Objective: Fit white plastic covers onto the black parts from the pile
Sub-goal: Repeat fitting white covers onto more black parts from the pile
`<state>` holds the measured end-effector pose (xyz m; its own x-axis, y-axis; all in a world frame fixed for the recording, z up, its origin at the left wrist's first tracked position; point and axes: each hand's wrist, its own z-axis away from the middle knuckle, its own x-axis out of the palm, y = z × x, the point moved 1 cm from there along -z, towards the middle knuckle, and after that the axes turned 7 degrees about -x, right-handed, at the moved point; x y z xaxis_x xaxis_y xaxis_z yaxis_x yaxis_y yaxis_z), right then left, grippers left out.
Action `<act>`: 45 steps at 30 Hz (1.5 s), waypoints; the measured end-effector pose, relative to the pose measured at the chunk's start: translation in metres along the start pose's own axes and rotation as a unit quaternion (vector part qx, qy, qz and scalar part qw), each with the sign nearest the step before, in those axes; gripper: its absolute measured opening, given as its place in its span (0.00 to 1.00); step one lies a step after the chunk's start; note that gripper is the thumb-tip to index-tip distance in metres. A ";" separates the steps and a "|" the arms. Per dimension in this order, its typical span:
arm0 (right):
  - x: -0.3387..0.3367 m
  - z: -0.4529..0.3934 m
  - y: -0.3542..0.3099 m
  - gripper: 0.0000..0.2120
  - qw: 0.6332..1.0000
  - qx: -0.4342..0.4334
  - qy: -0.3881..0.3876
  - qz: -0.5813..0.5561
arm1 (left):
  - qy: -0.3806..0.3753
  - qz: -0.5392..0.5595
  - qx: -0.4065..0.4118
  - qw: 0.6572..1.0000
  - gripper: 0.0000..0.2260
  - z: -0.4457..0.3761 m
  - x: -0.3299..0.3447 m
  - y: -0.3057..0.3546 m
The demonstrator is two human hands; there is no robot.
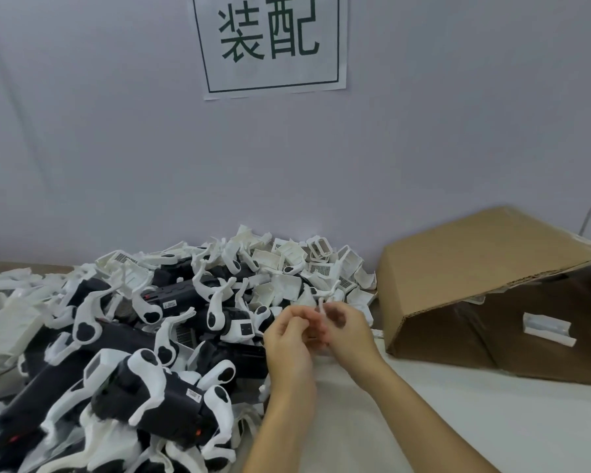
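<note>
While beside the heap of black parts (171, 298), left hand (289, 339) and right hand (347, 327) pinching one small white plastic piece (321, 310) together above pale desk (458, 421).

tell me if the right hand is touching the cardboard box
Apart. The head view shows the right hand pinching a small white plastic piece together with the left hand, with a strip of bare table between it and the cardboard box.

A tipped cardboard box (485, 268) lies below a wall sign (270, 42).
</note>
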<state>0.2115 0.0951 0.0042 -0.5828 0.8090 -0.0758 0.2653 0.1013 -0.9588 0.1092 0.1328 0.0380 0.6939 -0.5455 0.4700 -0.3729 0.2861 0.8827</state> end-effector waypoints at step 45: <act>-0.010 0.057 0.005 0.36 0.972 -0.195 0.062 0.114 | -0.031 -0.003 -0.071 0.997 0.21 0.002 0.005 -0.007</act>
<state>0.1753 0.0544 -0.0155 -0.3837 0.8974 -0.2179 0.6619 0.1027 -0.7425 0.1140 0.1264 0.0339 0.6544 -0.5941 0.4678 -0.2754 0.3889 0.8792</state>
